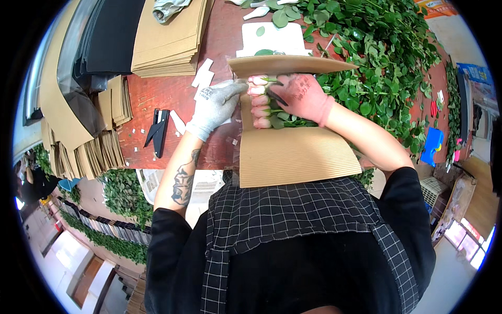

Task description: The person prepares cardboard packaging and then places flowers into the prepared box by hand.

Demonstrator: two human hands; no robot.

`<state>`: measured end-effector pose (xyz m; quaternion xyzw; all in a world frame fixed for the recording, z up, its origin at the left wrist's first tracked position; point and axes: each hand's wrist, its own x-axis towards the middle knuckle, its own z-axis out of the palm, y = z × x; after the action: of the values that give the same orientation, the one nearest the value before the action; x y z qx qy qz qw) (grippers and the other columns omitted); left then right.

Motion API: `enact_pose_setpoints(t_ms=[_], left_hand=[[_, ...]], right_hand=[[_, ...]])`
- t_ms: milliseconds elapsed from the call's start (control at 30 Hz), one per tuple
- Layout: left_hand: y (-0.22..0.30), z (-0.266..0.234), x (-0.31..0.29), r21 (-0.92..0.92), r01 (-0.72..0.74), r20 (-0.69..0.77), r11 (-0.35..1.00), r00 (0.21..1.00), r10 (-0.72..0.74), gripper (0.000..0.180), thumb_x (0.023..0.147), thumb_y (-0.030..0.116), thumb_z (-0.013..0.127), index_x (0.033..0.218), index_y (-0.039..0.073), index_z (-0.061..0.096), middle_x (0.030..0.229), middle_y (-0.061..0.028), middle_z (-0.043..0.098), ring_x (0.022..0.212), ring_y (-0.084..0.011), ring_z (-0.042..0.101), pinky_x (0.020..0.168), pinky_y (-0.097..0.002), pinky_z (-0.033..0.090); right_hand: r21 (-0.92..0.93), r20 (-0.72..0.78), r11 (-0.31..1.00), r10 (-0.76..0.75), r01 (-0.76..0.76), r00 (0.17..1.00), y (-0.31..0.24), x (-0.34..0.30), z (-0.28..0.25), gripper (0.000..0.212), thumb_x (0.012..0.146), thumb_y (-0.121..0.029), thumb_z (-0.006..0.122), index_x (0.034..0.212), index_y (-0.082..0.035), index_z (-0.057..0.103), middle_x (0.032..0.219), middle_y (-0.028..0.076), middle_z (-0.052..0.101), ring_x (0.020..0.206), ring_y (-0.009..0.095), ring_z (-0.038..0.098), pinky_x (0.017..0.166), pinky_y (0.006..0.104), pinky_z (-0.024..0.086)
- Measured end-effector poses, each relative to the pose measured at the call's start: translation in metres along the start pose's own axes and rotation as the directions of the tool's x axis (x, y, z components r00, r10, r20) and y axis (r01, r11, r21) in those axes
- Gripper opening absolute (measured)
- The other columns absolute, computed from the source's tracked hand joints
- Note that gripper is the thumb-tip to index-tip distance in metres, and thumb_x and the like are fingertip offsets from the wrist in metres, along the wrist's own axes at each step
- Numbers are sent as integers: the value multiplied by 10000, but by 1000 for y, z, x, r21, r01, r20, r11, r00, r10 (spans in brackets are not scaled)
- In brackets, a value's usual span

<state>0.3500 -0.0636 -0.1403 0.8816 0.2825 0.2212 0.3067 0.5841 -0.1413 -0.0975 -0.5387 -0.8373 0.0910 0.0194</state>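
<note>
A row of pale pink roses [260,111] lies on a sheet of corrugated brown cardboard [300,157], flower heads to the left and stems to the right. The cardboard's far edge stands folded up behind them. My left hand [214,104], in a grey glove, has its fingers stretched out against the left side of the farthest heads. My right hand [303,97], in a pink glove with dark fingertips, curls its fingers around a rose just below its head. The stems under that hand are mostly hidden.
Leafy green stems [371,57] are heaped at the right. A black stapler [157,133] lies on the red table [209,154] at the left. Cardboard stacks [167,44] rise at the far left. A blue tool [432,145] sits near the right edge.
</note>
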Motion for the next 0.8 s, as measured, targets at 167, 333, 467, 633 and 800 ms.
enact_pose_setpoints(t_ms=[167, 333, 467, 633, 800], left_hand=[[9, -1, -2, 1, -89, 185, 996, 979, 87, 295, 778, 77, 531, 1033, 134, 670, 985, -113, 679, 872, -293, 656, 746, -384, 520], [21, 4, 0, -59, -82, 377, 995, 921, 98, 261, 805, 104, 505, 1009, 133, 664, 880, -140, 653, 829, -324, 634, 715, -409, 501], [23, 9, -4, -119, 42, 496, 992, 868, 23, 245, 791, 89, 560, 1013, 103, 665, 913, -156, 660, 814, -344, 622, 763, -425, 491], [27, 12, -11, -98, 62, 503, 993, 865, -4, 308, 763, 43, 544, 1043, 42, 673, 1117, -184, 646, 1007, -325, 639, 874, -381, 507], [33, 11, -5, -104, 88, 553, 991, 833, -15, 344, 735, 33, 504, 1031, 35, 679, 1112, -201, 643, 1030, -315, 637, 901, -370, 501]], right_hand=[[37, 492, 999, -44, 29, 869, -15, 0, 2, 245, 785, -344, 611, 903, -131, 639, 821, 90, 646, 815, 268, 645, 703, 389, 507], [139, 495, 990, -104, 40, 862, -12, 1, 17, 268, 760, -315, 612, 948, -131, 662, 848, 99, 660, 861, 278, 644, 754, 405, 508], [332, 263, 943, -99, 7, 960, 9, -22, 35, 303, 771, -336, 574, 964, -119, 660, 903, 121, 660, 909, 296, 631, 829, 402, 487], [766, 68, 593, 310, -248, 948, 28, -67, -43, 284, 752, -241, 611, 957, -52, 660, 907, 152, 670, 903, 308, 630, 824, 377, 480], [959, 156, 79, 655, -272, 739, 22, -206, -27, 251, 775, -181, 661, 904, 35, 666, 883, 60, 669, 787, 126, 626, 701, 229, 498]])
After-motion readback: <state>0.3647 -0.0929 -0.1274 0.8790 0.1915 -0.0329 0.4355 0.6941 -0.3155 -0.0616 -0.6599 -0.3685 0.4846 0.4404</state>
